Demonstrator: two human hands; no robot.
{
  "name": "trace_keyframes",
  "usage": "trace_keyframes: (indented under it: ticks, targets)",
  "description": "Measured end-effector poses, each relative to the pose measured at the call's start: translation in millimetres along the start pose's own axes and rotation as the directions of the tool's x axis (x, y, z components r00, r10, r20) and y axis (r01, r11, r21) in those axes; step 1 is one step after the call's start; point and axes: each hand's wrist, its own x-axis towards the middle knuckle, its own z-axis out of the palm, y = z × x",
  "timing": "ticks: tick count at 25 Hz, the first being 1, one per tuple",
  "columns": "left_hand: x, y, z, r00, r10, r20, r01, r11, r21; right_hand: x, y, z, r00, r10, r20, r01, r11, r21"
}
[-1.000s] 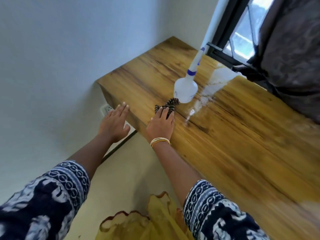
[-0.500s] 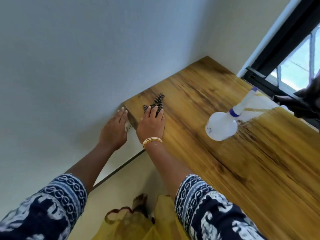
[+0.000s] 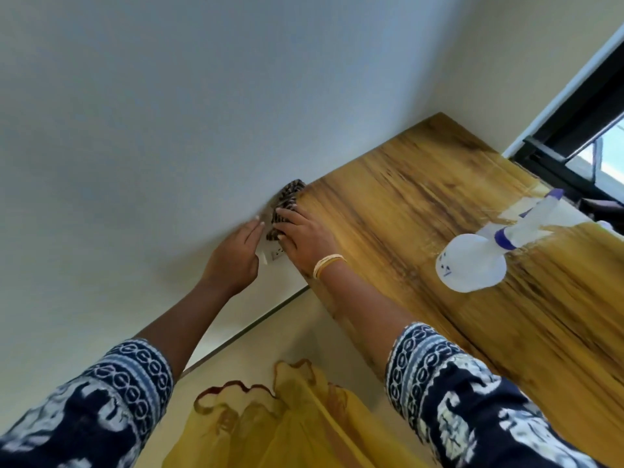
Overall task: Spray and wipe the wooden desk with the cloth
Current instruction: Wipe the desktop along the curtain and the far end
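Item: wooden bench [image 3: 422, 211], top surface, left end against the wall [image 3: 169, 113].

Cloth [image 3: 285, 206]: dark patterned, bunched at the bench's left end edge, part of it hanging over between bench and wall.

My right hand [image 3: 305, 236]: flat, fingers spread, pressing the cloth onto the corner rather than gripping it. Bangles [image 3: 327, 265] at the wrist.

My left hand [image 3: 238, 255]: open and empty, palm toward the wall, just beside the cloth and off the bench.

Spray bottle [image 3: 472, 265]: standing on the bench, well apart from my hands, near a pale glare or wet patch by the window [image 3: 587, 143].

Wall socket [image 3: 275, 253]: just beside and below the cloth, between my hands.

Risks, as I judge them:
- Damp cloth slipping off the end edge, since only a flat palm holds it.
- Moisture reaching the socket if the cloth drops or brushes it.
- A wide return stroke knocking the bottle over.
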Motion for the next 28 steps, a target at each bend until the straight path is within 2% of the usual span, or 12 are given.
trace_keyframes:
  ticks: [3,9,15,18,20,23,26,28]
  targets:
    - [3.5,19.0,-6.3,0.999,-0.015,-0.042,0.015,1.0,-0.004,-36.8,10.7,-14.7,0.999,0.034,-0.026,-0.032,0.995,0.095]
    - [1.4,113.2,3.9,0.999,0.003,-0.046,-0.005,0.999,-0.041,-157.0,61.6,-57.0,0.995,0.056,-0.083,-0.038,0.978,0.207]
    - [21.1,210.4,32.2,0.998,0.044,0.033,-0.039,0.991,-0.13,-269.0,98.6,-85.7,0.98,0.13,-0.151,-0.094,0.97,0.226]
    - [20.4,245.9,49.2,0.989,0.093,0.112,-0.082,0.991,-0.102,-318.5,114.4,-95.2,0.961,0.19,-0.199,-0.143,0.962,0.231]
    - [19.8,263.2,55.3,0.989,0.095,0.11,-0.083,0.99,-0.114,-342.1,127.2,-103.8,0.945,0.249,-0.212,-0.203,0.954,0.219]
    - [25.6,279.9,58.0,0.993,0.088,0.08,-0.074,0.984,-0.165,-366.2,149.5,-112.9,0.877,0.41,-0.25,-0.37,0.909,0.191]
    - [35.8,282.7,59.3,0.989,0.119,0.086,-0.105,0.983,-0.153,-364.7,166.0,-117.1,0.72,0.611,-0.33,-0.586,0.789,0.184]
    - [42.9,279.4,60.5,0.991,0.122,0.058,-0.111,0.981,-0.159,-356.4,173.5,-116.7,0.651,0.67,-0.358,-0.661,0.732,0.167]
